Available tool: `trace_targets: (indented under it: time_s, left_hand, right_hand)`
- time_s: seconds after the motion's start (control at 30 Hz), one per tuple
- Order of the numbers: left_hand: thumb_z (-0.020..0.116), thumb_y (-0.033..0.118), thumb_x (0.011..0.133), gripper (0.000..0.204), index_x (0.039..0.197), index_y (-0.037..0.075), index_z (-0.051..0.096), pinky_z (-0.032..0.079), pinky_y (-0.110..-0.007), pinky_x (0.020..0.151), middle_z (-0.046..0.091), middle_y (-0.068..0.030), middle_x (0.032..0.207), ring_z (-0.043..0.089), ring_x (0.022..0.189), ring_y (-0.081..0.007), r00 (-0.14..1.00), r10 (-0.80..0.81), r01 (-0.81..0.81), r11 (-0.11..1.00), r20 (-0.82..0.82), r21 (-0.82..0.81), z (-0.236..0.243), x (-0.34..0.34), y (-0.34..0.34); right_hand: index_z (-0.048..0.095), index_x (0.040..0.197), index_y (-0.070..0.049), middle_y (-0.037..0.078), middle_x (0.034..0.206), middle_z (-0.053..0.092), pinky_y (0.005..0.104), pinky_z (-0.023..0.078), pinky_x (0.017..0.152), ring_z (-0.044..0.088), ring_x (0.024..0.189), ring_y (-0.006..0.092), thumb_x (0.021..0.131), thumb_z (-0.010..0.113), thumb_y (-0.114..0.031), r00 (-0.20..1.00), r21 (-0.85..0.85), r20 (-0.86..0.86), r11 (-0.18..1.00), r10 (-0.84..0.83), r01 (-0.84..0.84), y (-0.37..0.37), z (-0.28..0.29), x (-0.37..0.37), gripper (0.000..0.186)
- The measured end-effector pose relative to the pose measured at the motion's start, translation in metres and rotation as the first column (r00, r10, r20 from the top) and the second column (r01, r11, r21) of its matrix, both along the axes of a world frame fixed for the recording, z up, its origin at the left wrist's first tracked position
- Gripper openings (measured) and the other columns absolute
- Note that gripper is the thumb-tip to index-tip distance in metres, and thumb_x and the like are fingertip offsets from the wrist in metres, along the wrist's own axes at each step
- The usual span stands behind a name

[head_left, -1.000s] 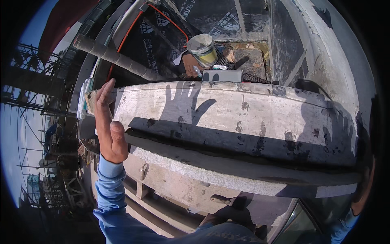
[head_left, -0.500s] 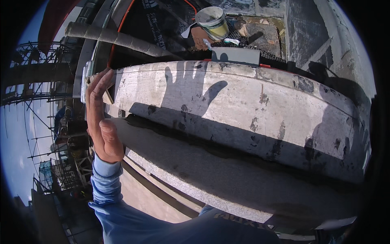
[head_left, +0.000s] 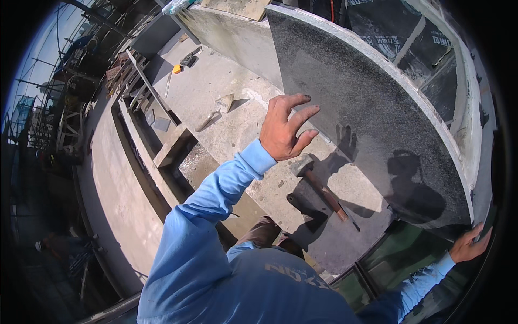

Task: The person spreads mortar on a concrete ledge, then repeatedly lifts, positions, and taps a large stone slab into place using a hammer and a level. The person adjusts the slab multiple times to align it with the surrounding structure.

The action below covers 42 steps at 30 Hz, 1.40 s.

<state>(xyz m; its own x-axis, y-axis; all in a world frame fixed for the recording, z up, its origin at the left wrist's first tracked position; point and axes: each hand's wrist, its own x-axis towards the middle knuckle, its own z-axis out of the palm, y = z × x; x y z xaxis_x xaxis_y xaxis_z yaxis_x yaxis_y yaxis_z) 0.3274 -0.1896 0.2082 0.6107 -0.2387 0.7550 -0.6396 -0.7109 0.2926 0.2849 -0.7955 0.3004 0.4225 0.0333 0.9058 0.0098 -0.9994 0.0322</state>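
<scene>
My left hand (head_left: 285, 127) is raised over the paving with its fingers apart and curved, nothing between them. It is close in front of a long dark grey stone slab (head_left: 356, 86), which stands upright along the right side; whether the fingertips touch it I cannot tell. At the slab's near right end, my right hand (head_left: 470, 245) rests by the corner with thumb and fingers apart, its fingertips partly lost in the dark rim. Below my left hand lies a hammer (head_left: 326, 194) with a brownish handle. A pointed trowel (head_left: 220, 107) lies farther off.
A pale low wall (head_left: 232, 40) continues beyond the slab. On the left, an open rectangular trough (head_left: 181, 167) interrupts the paving. A black tool (head_left: 189, 59) and a small yellow item (head_left: 177, 68) lie farther back. Beyond the slab is black sheeting (head_left: 372, 27). Another person (head_left: 59, 245) is far left.
My view has swung to the paved side, bringing the hammer and trowel in. My left hand, flat and upright at the slab's end before, is now curved over the paving. My right hand has appeared.
</scene>
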Motion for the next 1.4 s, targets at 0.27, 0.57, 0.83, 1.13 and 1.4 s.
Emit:
trace_targets:
  time_s: [0.27,0.57,0.83,1.13,1.4]
  left_hand:
    - [0.074,0.026,0.087,0.031,0.112,0.007,0.069,0.049,-0.046,0.097,0.054,-0.0197,0.130,0.058,0.113,-0.0378,0.369,0.351,-0.453,0.876,-0.861,0.164,-0.244,-0.322,0.174]
    - [0.068,0.041,0.091,0.045,0.117,0.004,0.068,0.054,-0.044,0.090,0.063,-0.0227,0.126,0.067,0.105,-0.0393,0.001,0.264,-0.197,0.946,-0.965,0.258,-0.371,-0.242,0.378]
    - [0.065,0.033,0.094,0.036,0.106,0.000,0.071,0.055,-0.039,0.082,0.075,-0.0180,0.095,0.072,0.092,-0.0311,0.134,0.325,-0.957,0.287,-0.936,-0.038,-0.343,-0.277,0.597]
    - [0.067,0.046,0.088,0.047,0.109,0.005,0.073,0.053,-0.044,0.092,0.072,-0.0203,0.108,0.069,0.105,-0.0374,-0.485,0.325,-0.815,0.167,-0.812,0.554,-0.374,-0.507,0.555]
    - [0.056,0.054,0.091,0.049,0.102,0.011,0.076,0.055,-0.046,0.087,0.074,-0.0158,0.103,0.069,0.104,-0.0377,-0.421,0.262,-0.631,0.603,-0.868,0.488,-0.349,-0.530,0.469]
  right_hand:
    - [0.049,0.140,0.003,0.020,0.134,0.049,0.0412,0.047,0.096,0.055,0.117,0.0301,0.097,0.063,-0.014,0.813,0.661,-0.455,0.749,0.363,0.036,0.313,-0.173,-0.121,0.049]
    - [0.053,0.134,0.005,0.024,0.135,0.046,0.0452,0.046,0.100,0.050,0.123,0.0407,0.085,0.071,-0.008,0.381,0.650,-0.584,0.694,0.717,-0.309,0.624,-0.170,-0.119,0.054]
    - [0.055,0.133,0.002,0.022,0.131,0.051,0.0438,0.049,0.096,0.055,0.116,0.0398,0.084,0.072,-0.008,0.153,0.638,-0.572,0.554,0.806,-0.536,0.772,-0.119,-0.059,0.052]
    - [0.056,0.133,0.000,0.023,0.135,0.048,0.0463,0.049,0.095,0.055,0.118,0.0424,0.087,0.074,-0.022,-0.374,0.731,-0.623,0.341,0.687,-0.591,0.873,-0.140,-0.095,0.054]
    - [0.053,0.138,-0.003,0.023,0.137,0.046,0.0466,0.046,0.101,0.052,0.122,0.0417,0.090,0.071,-0.030,-0.372,0.595,-0.757,0.331,0.538,-0.733,0.902,-0.208,-0.053,0.058]
